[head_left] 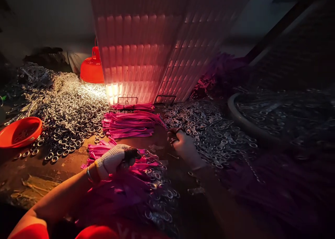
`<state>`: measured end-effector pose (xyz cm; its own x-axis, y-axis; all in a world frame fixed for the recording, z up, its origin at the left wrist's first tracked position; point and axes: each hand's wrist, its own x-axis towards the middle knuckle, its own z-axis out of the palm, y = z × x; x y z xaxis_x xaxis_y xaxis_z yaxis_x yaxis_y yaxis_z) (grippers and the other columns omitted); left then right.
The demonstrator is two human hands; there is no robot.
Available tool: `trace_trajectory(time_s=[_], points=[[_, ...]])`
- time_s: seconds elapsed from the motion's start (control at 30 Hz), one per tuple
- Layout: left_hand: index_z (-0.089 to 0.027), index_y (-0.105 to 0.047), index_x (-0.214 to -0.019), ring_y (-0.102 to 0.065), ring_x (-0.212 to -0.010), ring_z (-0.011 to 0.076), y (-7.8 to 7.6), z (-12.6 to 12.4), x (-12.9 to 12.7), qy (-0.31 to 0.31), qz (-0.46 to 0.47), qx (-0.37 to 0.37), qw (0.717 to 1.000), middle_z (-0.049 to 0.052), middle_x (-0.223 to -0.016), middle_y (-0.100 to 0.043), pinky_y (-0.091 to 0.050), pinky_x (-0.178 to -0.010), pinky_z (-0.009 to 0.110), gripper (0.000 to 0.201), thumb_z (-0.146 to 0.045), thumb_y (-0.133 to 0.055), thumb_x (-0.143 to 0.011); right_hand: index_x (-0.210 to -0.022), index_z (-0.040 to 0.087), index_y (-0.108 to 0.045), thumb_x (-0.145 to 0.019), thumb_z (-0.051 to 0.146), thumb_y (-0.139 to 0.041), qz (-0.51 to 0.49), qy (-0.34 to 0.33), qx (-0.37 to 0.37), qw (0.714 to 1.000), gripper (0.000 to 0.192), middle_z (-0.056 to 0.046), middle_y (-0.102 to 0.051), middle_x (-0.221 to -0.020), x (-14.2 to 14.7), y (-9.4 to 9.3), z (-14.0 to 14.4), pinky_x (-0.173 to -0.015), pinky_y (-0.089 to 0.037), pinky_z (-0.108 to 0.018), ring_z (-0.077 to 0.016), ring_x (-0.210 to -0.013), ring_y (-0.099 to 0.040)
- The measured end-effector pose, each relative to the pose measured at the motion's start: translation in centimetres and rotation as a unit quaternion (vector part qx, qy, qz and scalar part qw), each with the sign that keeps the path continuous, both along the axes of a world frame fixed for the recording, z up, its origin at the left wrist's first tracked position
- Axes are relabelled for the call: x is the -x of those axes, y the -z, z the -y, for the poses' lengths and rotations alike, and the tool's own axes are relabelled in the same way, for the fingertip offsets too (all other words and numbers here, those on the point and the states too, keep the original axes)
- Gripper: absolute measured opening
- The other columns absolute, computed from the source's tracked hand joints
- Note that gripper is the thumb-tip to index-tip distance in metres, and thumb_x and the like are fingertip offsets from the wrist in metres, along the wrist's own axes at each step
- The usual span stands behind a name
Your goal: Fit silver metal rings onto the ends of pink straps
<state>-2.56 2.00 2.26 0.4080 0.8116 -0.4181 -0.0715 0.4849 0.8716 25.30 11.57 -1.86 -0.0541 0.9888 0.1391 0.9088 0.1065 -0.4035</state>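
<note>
My left hand (115, 159), in a white knit glove with dark fingertips, rests on a pile of pink straps with metal rings (146, 176) close in front of me; its fingers are curled onto a strap. My right hand (183, 144), also gloved, is closed at the edge of a heap of loose metal rings (209, 131), with something small and dark pinched in its fingertips; what it is I cannot tell. A neat stack of pink straps (128, 124) lies just beyond both hands.
A large heap of metal rings (65, 103) covers the table's left side, with an orange bowl (19, 131) at its edge. A red basket (91, 69) and a lit ribbed panel (136, 57) stand behind. A round tray (246, 125) of rings sits right.
</note>
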Motion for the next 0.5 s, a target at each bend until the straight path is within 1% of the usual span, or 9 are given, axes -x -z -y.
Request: trace_trajectory(time_s=[0.03,0.07,0.1,0.17,0.2,0.3,0.37,0.43,0.5], points=[[-0.011,-0.067,-0.082,-0.030,-0.033,0.0041,0.1,-0.1,-0.1,0.016,0.018,0.018,1.000,-0.004,-0.047,-0.049,-0.019,-0.032,0.019,0.039,-0.050,-0.063,-0.081,-0.118,0.020,-0.063,-0.085,0.014,-0.049,-0.022,-0.049,-0.007,0.999,0.036,-0.006,-0.071,-0.100,1.1,-0.5,1.7,-0.079,-0.050,-0.029,-0.0200,-0.087,-0.065],[-0.011,-0.066,-0.081,-0.030,-0.032,0.0043,0.2,-0.1,-0.3,0.031,0.032,0.041,0.998,-0.004,-0.046,-0.048,-0.019,-0.032,0.019,0.040,-0.051,-0.063,-0.080,-0.122,0.021,-0.062,-0.085,0.015,-0.052,-0.065,-0.131,-0.031,0.989,0.039,-0.007,-0.070,-0.102,2.3,-1.1,3.3,-0.079,-0.051,-0.030,-0.0201,-0.088,-0.065],[-0.011,-0.065,-0.078,-0.030,-0.032,0.0046,0.3,-0.2,-0.4,0.044,0.044,0.069,0.996,-0.004,-0.046,-0.048,-0.019,-0.032,0.019,0.040,-0.051,-0.063,-0.079,-0.126,0.021,-0.060,-0.085,0.016,-0.055,-0.094,-0.214,-0.049,0.971,0.042,-0.008,-0.069,-0.107,3.4,-1.7,4.9,-0.080,-0.051,-0.031,-0.0204,-0.090,-0.064],[-0.013,-0.062,-0.071,-0.031,-0.032,0.0049,0.5,-0.2,-0.8,0.061,0.062,0.108,0.990,-0.004,-0.046,-0.046,-0.019,-0.032,0.019,0.035,-0.048,-0.063,-0.077,-0.124,0.019,-0.062,-0.081,0.015,-0.060,-0.071,-0.322,-0.085,0.940,0.044,-0.010,-0.067,-0.111,5.3,-2.9,7.5,-0.083,-0.051,-0.034,-0.0224,-0.095,-0.063],[-0.014,-0.059,-0.068,-0.030,-0.032,0.0051,0.5,-0.1,-1.1,0.073,0.066,0.118,0.988,-0.004,-0.044,-0.044,-0.019,-0.032,0.019,0.032,-0.045,-0.062,-0.076,-0.120,0.019,-0.064,-0.081,0.014,-0.060,-0.039,-0.350,-0.100,0.931,0.040,-0.011,-0.067,-0.110,6.0,-3.4,8.4,-0.083,-0.050,-0.034,-0.0227,-0.095,-0.062],[-0.017,-0.052,-0.060,-0.030,-0.031,0.0057,0.5,0.3,-1.8,0.107,0.028,0.122,0.986,-0.005,-0.042,-0.041,-0.020,-0.032,0.019,0.027,-0.039,-0.063,-0.070,-0.102,0.016,-0.071,-0.082,0.014,-0.061,0.068,-0.361,-0.131,0.921,0.023,-0.011,-0.069,-0.099,7.0,-4.3,9.8,-0.077,-0.045,-0.033,-0.0221,-0.088,-0.061],[-0.017,-0.052,-0.061,-0.032,-0.032,0.0060,0.2,0.7,-2.1,0.092,-0.031,0.100,0.990,-0.004,-0.044,-0.043,-0.021,-0.033,0.019,0.030,-0.042,-0.064,-0.072,-0.089,0.014,-0.071,-0.080,0.018,-0.064,0.113,-0.335,-0.140,0.925,0.012,-0.012,-0.068,-0.090,7.0,-4.6,10.0,-0.070,-0.041,-0.032,-0.0216,-0.081,-0.059],[-0.017,-0.054,-0.065,-0.033,-0.034,0.0061,-0.3,1.1,-2.2,0.045,-0.075,0.032,0.996,-0.004,-0.046,-0.046,-0.020,-0.033,0.019,0.035,-0.048,-0.061,-0.078,-0.078,0.014,-0.069,-0.076,0.024,-0.068,0.127,-0.303,-0.139,0.934,0.010,-0.012,-0.066,-0.081,6.6,-4.7,10.1,-0.063,-0.035,-0.031,-0.0206,-0.073,-0.056],[-0.016,-0.057,-0.070,-0.036,-0.038,0.0057,-0.7,1.4,-2.1,0.021,-0.078,-0.049,0.996,-0.003,-0.051,-0.051,-0.023,-0.036,0.019,0.035,-0.049,-0.058,-0.083,-0.074,0.014,-0.067,-0.075,0.027,-0.068,0.099,-0.283,-0.126,0.946,0.013,-0.010,-0.065,-0.075,6.2,-4.8,10.1,-0.060,-0.029,-0.031,-0.0181,-0.067,-0.054]])
